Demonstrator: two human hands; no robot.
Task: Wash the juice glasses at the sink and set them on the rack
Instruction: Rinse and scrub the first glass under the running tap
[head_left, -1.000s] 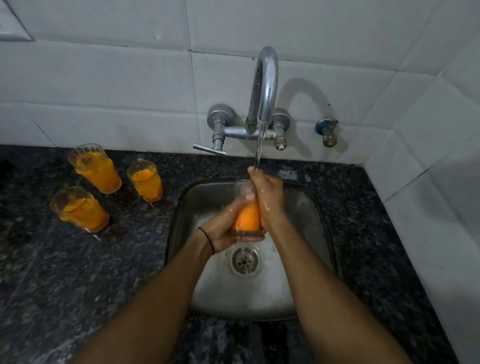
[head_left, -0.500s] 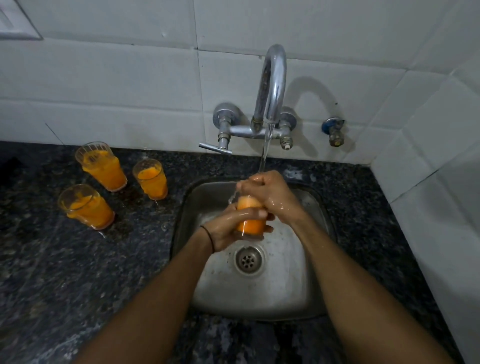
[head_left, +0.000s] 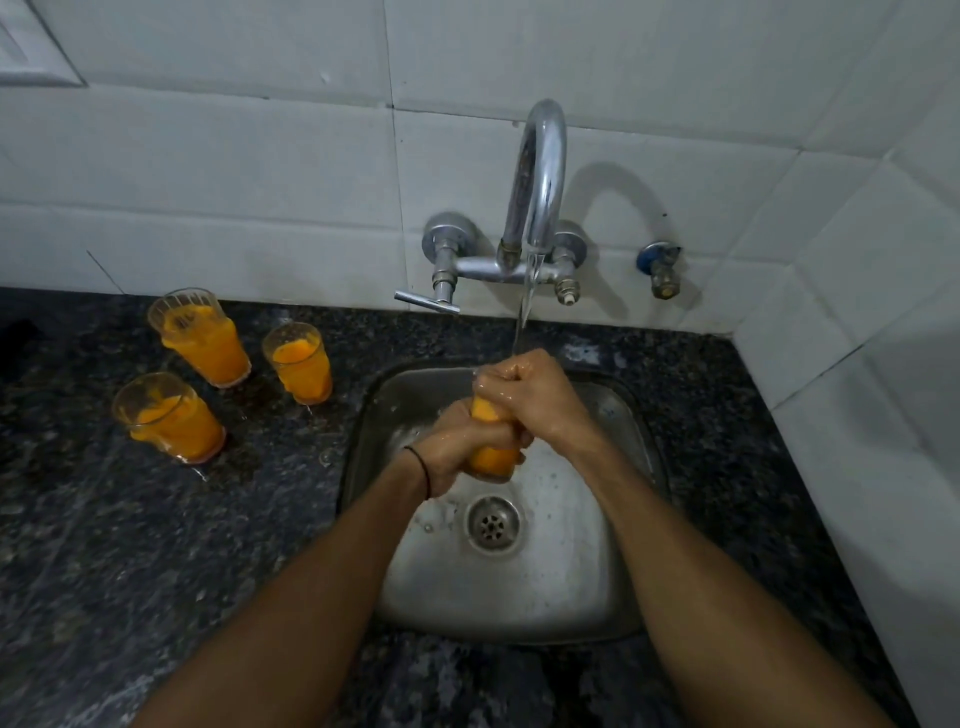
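Over the steel sink (head_left: 613, 582) I hold an orange-smeared juice glass (head_left: 492, 457) upright under the running tap (head_left: 540, 171). My left hand (head_left: 449, 451) wraps around its lower body. My right hand (head_left: 527, 392) covers its mouth from above, fingers curled over the rim, and the water stream lands on it. Three more juice glasses with orange juice stand on the dark counter to the left: one at the back (head_left: 205, 338), one near the sink (head_left: 301, 364), one nearest me (head_left: 169, 418).
The sink drain (head_left: 492, 524) lies just below the held glass. The tap's lever handle (head_left: 427, 302) sticks out to the left, and a small blue valve (head_left: 660, 267) sits on the white tiled wall. Speckled granite counter (head_left: 156, 561) surrounds the sink. No rack is in view.
My right hand has shifted from the glass's side to cover its top, and both hands with the glass have sunk slightly towards the drain. The three counter glasses stay put.
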